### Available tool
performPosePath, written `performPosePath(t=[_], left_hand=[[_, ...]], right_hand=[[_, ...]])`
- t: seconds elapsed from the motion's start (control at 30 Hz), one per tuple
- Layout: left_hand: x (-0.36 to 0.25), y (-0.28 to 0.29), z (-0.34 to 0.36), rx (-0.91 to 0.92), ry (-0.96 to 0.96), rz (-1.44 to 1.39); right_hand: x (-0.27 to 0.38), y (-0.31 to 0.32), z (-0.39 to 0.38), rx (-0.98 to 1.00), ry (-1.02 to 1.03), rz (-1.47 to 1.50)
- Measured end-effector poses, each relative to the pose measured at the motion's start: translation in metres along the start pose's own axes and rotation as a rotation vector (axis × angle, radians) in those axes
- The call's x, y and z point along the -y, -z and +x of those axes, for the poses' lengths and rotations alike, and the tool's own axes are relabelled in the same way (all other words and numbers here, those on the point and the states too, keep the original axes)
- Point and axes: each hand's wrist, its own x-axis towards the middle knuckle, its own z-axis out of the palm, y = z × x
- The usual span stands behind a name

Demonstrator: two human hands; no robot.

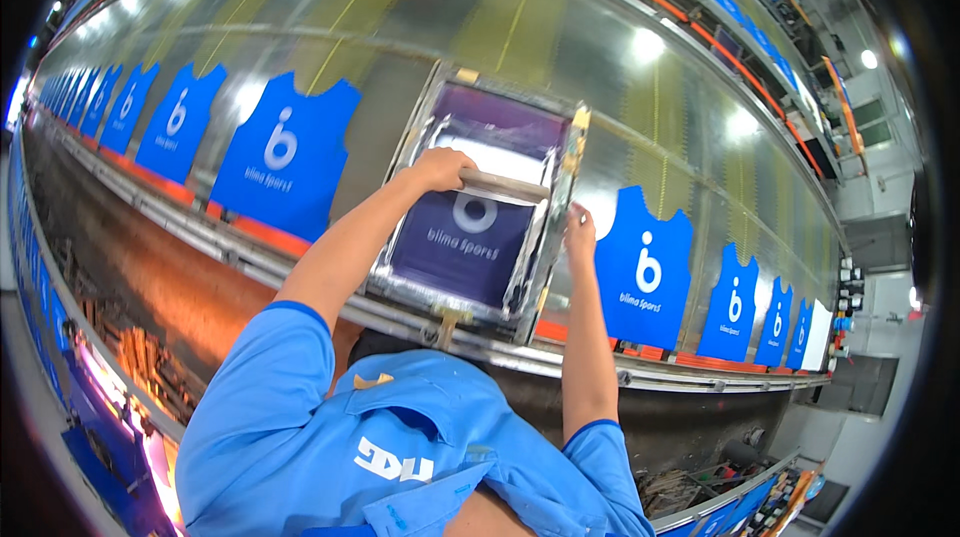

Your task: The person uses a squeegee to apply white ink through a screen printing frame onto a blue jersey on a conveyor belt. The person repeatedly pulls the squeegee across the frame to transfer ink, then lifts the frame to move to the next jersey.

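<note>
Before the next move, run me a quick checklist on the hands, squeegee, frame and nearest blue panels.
1. Left hand gripping the squeegee: ok, at its left end.
2. Squeegee within the frame: ok, lying across it.
3. Right hand on the frame: cannot tell; it is at the right edge, contact unclear.
4. Nearest left panel and right panel clear of the frame: ok, gaps show.
5. Alignment beneath the frame: cannot tell, hidden.
</note>
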Motion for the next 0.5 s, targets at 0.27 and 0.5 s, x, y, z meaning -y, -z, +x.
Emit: performPosePath(t=[0.27,0.5], left_hand=[[-0.066,-0.094,-0.223,-0.117,0.066,-0.068],[0.021,-0.061,-0.257,-0.283,0.022,0.088]], right_hand=[[0.042,-0.009,-0.024,-0.154,0.088,0.165],[0.092,-0.096,-0.060,-0.268,0.156,0.067]])
